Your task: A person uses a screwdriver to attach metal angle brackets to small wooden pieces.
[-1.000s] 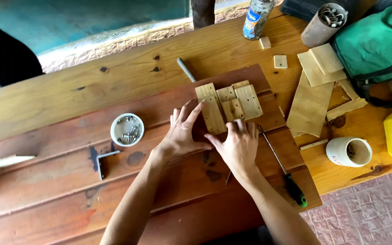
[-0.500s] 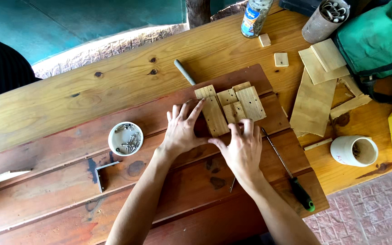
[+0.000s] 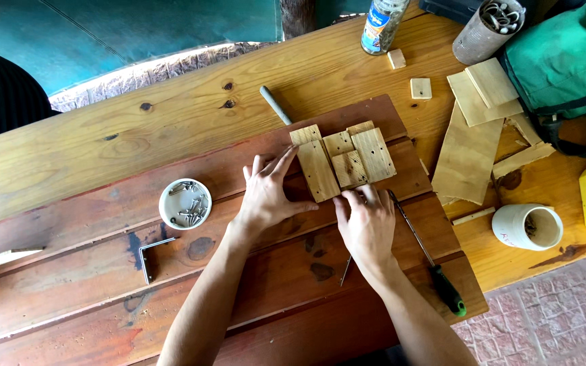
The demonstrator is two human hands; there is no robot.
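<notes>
Left hand lies flat, fingers spread, touching the wooden blocks at its two o'clock; right hand, open, fingertips on their lower edge, gripping nothing.

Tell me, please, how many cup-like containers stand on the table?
3: a white screw dish left of the left hand, a white cup at right, a grey tube top right. Others may lie outside view.

bottle | table's far edge | cylindrical | blue, white and yellow label
</notes>
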